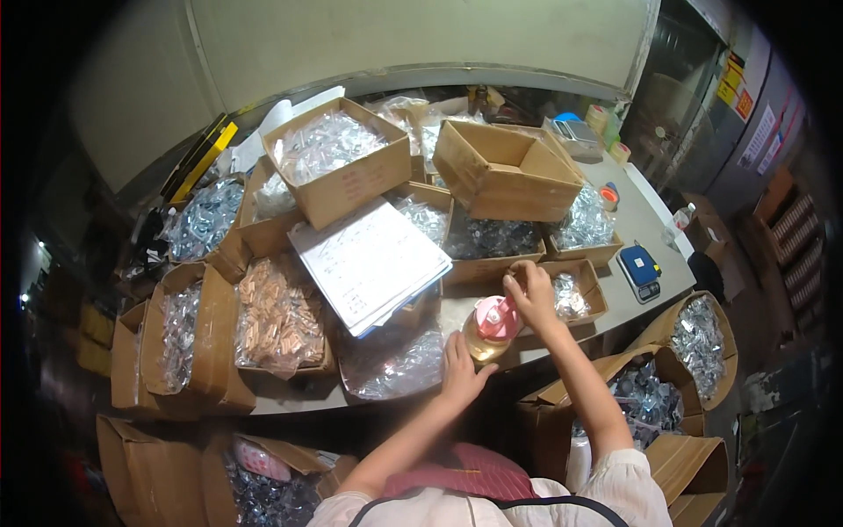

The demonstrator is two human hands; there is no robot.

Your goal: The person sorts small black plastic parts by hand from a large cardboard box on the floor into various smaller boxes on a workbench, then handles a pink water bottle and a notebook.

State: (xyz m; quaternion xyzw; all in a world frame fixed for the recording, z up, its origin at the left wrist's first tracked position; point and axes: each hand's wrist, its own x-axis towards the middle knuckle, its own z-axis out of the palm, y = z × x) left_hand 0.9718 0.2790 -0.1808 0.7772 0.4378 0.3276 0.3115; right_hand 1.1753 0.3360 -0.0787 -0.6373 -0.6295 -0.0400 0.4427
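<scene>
A clear bottle (483, 348) with a pink lid (498, 318) stands at the table's near edge, pale yellowish liquid inside it. My left hand (460, 376) is curved round the bottle's lower left side, thumb across its near face. Just right of the lid, my right hand (532, 297) is closed, its fingertips bent together above and beyond the lid. What those fingertips pinch, if anything, is too small to make out. Behind my right wrist lies a small open carton (595, 303) with silvery bagged pieces (569, 296).
Papers on a clipboard (373, 259) lie across cartons left of the bottle. A carton (351, 180) of clear bags and another open carton (509, 189) are stacked behind. A small scale (641, 272) sits at right. More cartons (663, 395) flank me below the table edge.
</scene>
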